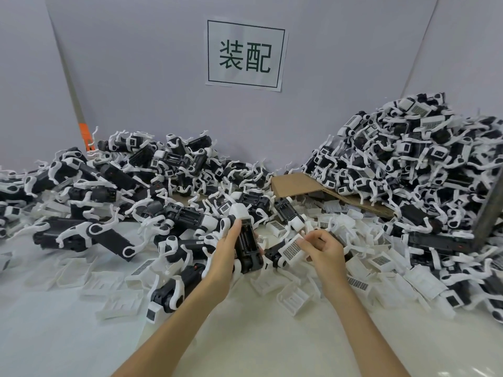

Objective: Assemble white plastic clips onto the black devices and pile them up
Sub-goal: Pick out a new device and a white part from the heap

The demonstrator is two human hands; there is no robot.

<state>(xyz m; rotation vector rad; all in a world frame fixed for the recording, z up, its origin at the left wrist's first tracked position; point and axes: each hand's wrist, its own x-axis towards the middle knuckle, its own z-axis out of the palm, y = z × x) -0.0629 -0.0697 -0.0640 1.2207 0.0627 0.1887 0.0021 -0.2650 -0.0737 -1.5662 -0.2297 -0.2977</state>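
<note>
While the left hand (226,250) grips a black device (247,247) upright above the white table (245,336), with its fingers curled round the body and the open slot facing up, the right hand (325,250) pinches a white clip (291,250) bearing a barcode label. The clip is held just beside the device. Around both hands, loose clips (381,263) lie scattered on the table. At left lies a heap of devices (114,180). At right rises a taller heap (413,164), with cardboard (296,183) between them.
</note>
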